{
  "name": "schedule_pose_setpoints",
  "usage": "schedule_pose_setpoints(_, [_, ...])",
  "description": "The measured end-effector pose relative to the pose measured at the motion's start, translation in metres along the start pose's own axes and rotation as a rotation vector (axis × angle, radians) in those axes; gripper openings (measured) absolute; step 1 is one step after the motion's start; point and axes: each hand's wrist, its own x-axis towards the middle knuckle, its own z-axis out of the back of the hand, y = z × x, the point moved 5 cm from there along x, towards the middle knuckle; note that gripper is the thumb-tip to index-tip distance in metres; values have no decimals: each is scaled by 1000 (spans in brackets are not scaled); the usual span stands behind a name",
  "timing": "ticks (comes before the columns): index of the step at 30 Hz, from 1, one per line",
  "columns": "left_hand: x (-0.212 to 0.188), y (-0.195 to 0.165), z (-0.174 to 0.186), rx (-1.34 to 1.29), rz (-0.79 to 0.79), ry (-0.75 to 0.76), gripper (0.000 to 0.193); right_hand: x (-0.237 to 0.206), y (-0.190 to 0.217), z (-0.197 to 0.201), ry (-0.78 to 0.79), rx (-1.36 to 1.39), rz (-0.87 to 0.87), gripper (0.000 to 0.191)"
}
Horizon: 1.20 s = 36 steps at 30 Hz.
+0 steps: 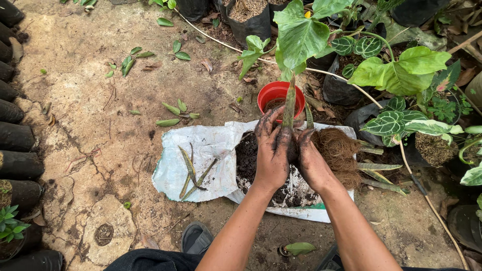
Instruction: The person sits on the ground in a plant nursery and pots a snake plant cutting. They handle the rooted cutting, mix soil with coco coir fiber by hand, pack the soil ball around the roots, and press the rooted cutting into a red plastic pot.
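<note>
Both my hands are smeared with dark soil and meet over a white sack [201, 150] spread on the ground. My left hand [271, 150] grips the base of a narrow, upright green plant cutting [289, 103]. My right hand [311, 163] closes around the same plant's root end from the right. Under them lies a heap of dark potting soil [246, 155], and a clump of brown coconut fibre [339, 150] sits just to the right. A red plastic pot [273, 93] with some soil inside stands right behind the plant.
Two more slim cuttings [193, 173] lie on the sack's left part. Black grow bags [15, 135] line the left edge. Large-leaved potted plants [391, 75] crowd the back right, with a thin hose [427, 200] running through. A sandal [196, 237] shows below.
</note>
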Motion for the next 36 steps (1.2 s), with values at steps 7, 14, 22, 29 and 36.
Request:
schedule_pose_setpoints(7, [1,-15,4,232,-155,-59,67,9,-23,6,-182,97,65,99])
schedule_pose_setpoints(14, [-5,-18,1,113,-193,-141,77,17,-37,25,-232,357,224,95])
schedule_pose_setpoints(22, [-12,-18,-19,-117,60,-13,69,-3,12,21,-408,-193,400,96])
schedule_pose_setpoints(29, [3,13,-11,-909,437,-128,65,-12,48,-8,-100,110,603,105])
schedule_pose_setpoints(36, [2,35,-14,-1180,536,-78,41,-16,46,-3,-307,-554,664,88])
